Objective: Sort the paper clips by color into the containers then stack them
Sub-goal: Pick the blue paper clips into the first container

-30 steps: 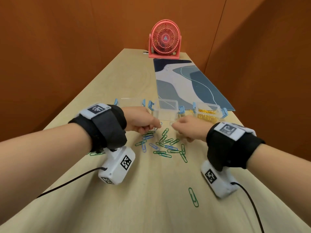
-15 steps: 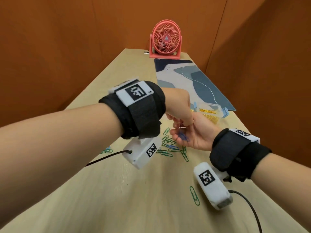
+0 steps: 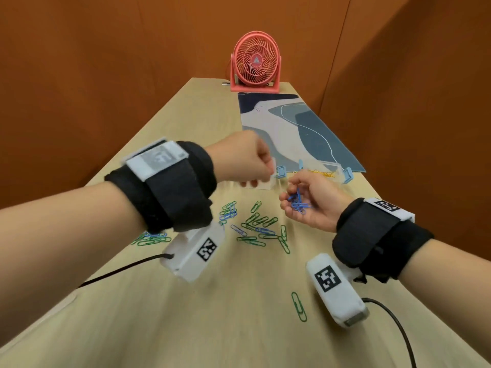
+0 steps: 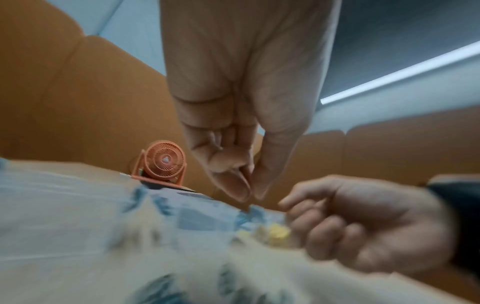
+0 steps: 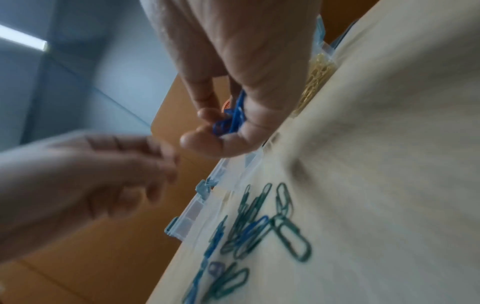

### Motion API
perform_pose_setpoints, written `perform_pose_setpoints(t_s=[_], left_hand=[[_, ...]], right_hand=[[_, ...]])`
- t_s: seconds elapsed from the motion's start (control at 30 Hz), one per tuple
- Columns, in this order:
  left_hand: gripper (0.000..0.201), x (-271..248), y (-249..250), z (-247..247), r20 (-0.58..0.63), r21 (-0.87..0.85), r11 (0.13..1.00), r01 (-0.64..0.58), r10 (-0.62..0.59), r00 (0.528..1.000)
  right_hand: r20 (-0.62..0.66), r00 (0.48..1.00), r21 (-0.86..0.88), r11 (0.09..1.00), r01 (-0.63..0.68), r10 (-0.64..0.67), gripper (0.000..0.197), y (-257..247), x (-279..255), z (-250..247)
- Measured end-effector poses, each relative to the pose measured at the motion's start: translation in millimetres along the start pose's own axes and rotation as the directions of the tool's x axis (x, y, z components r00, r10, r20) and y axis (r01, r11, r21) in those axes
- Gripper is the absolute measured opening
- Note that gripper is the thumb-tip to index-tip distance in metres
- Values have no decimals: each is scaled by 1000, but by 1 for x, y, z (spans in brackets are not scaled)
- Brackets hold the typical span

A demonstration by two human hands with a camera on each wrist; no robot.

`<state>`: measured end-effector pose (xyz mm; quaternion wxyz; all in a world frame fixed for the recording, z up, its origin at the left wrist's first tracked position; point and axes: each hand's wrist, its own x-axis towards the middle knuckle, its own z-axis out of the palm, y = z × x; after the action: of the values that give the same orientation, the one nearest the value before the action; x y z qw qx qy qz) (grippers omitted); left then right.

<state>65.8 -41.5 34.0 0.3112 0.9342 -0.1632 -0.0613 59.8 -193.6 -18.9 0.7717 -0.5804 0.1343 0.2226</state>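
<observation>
My right hand (image 3: 292,200) is turned palm up above the table and cups a small bunch of blue paper clips (image 3: 299,204); the right wrist view shows thumb and fingers (image 5: 202,142) curled around the blue clips (image 5: 235,117). My left hand (image 3: 248,179) hovers to its left over a clear container (image 3: 267,185). Its fingertips (image 4: 233,185) are drawn together with nothing seen between them. Green and blue clips (image 3: 259,227) lie loose on the table below both hands. A clear container with blue latches (image 3: 329,171) holds yellow clips.
More green and blue clips (image 3: 151,239) lie at the left under my forearm, and one green clip (image 3: 299,306) lies near the front. A patterned mat (image 3: 292,128) and a red fan (image 3: 255,62) sit at the far end. Orange walls flank the table.
Both hands rose from the clip pile. The right hand turned palm up with blue clips; the left hand came over that palm, then drew back to the left.
</observation>
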Motion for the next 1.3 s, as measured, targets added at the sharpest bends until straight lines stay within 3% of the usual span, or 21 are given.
perform_pose_setpoints(t_s=[0.07,0.13,0.23,0.27,0.37,0.5,0.7,0.77,0.9,0.97,1.1,1.3], left_hand=[[10,-5,-22,2,57,194,976,102,-115,992],[16,-9,-40,8,103,311,937,156,-197,975],[23,-11,-55,16,97,303,929,212,-252,963],[23,-12,-57,18,92,271,936,224,-256,962],[16,-12,-59,22,73,186,957,224,-241,968],[12,-15,-59,21,34,178,966,190,-199,979],[17,-26,-64,19,43,202,960,192,-205,978],[16,-28,-67,19,59,161,963,214,-226,972],[11,-28,-69,17,121,-44,953,301,-294,948],[10,-29,-70,15,140,-66,948,311,-300,944],[10,-27,-71,12,54,138,957,255,-264,963],[13,-21,-61,20,21,239,958,158,-168,986]], right_hand=[[-24,1000,-156,988,-11,7,33,2,-1,-2],[-25,1000,-405,914,-2,-9,32,5,-4,-2],[37,991,-810,577,103,-126,22,11,-12,2],[74,982,-868,474,149,-173,19,12,-13,4],[182,952,-926,284,250,-247,18,12,-16,12],[235,942,-957,112,267,-239,20,12,-15,17],[222,942,-959,120,258,-251,19,12,-11,13],[208,944,-950,179,257,-255,18,11,-10,11],[114,976,-902,393,180,-185,17,10,-11,7],[85,986,-887,439,142,-147,17,10,-12,7],[46,994,-900,427,83,-98,22,11,-10,9],[34,989,-955,287,74,-142,24,5,-10,9]])
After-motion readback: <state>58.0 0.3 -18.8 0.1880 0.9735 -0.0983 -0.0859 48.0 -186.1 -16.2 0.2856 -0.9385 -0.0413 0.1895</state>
